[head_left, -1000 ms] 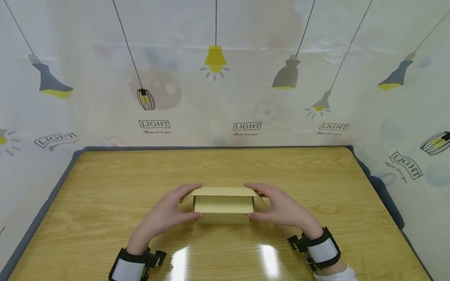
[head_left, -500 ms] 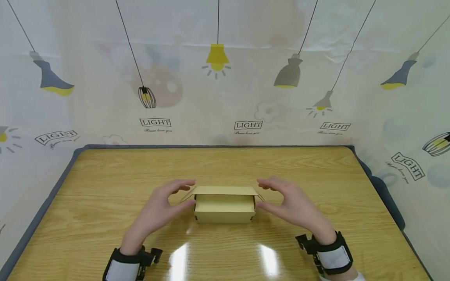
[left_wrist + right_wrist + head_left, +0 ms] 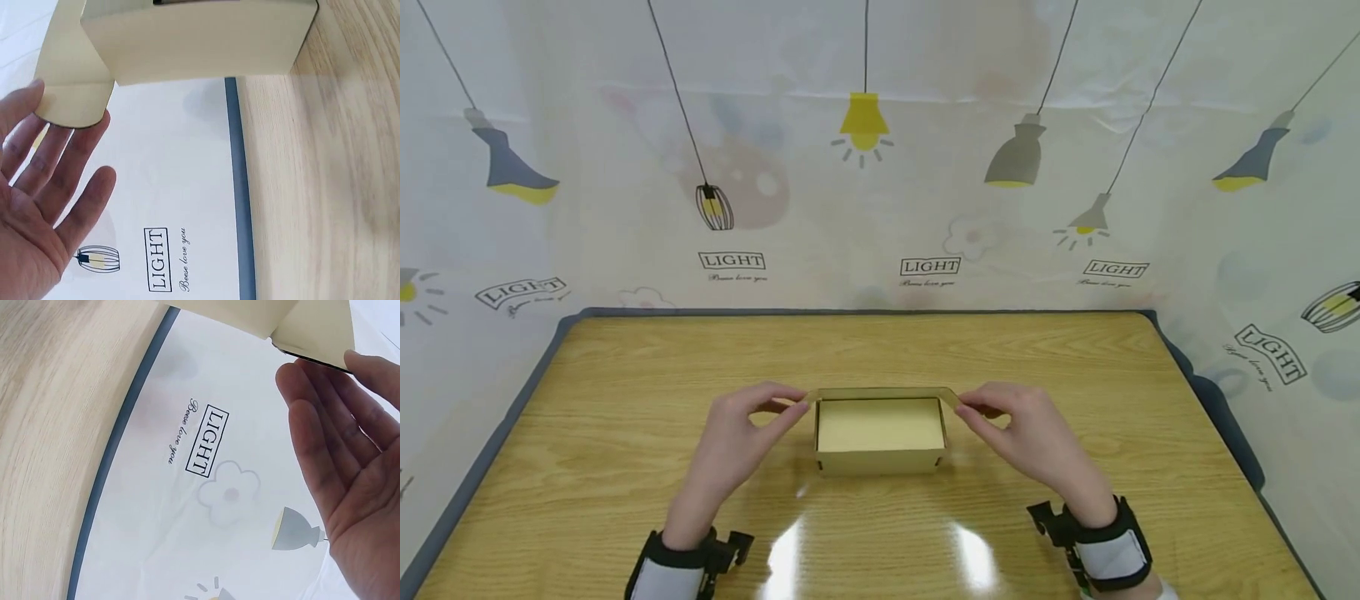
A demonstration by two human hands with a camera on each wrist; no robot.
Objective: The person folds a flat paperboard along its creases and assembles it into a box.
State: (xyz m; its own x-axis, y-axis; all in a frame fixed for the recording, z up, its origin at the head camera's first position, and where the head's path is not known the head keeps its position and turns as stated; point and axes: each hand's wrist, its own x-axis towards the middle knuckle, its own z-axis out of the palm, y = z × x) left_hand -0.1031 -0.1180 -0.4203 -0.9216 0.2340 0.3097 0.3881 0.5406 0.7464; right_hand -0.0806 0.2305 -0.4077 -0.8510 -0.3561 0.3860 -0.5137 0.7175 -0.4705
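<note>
A small pale-yellow cardboard box (image 3: 880, 463) stands on the table in the middle of the head view, its lid (image 3: 880, 392) raised at the back and its inside showing. At the left, my left hand (image 3: 730, 446) pinches the lid's rounded side flap (image 3: 75, 103) between thumb and fingertips. My right hand (image 3: 1041, 437) does the same on the other side, with its thumb and fingers at the edge of the right side flap (image 3: 322, 334). In the left wrist view, the box's side wall (image 3: 200, 47) rises beside the flap.
The wood-grain table (image 3: 625, 400) has a dark blue border (image 3: 865, 312) along its back edge. Behind it hangs a white cloth (image 3: 820, 225) printed with lamps. Black straps (image 3: 1108, 542) with white patches sit on both wrists.
Both hands have gone from the box's front corners to the lid's side flaps, opening apart on the way. The lid has tipped further up and back, baring more of the inside.
</note>
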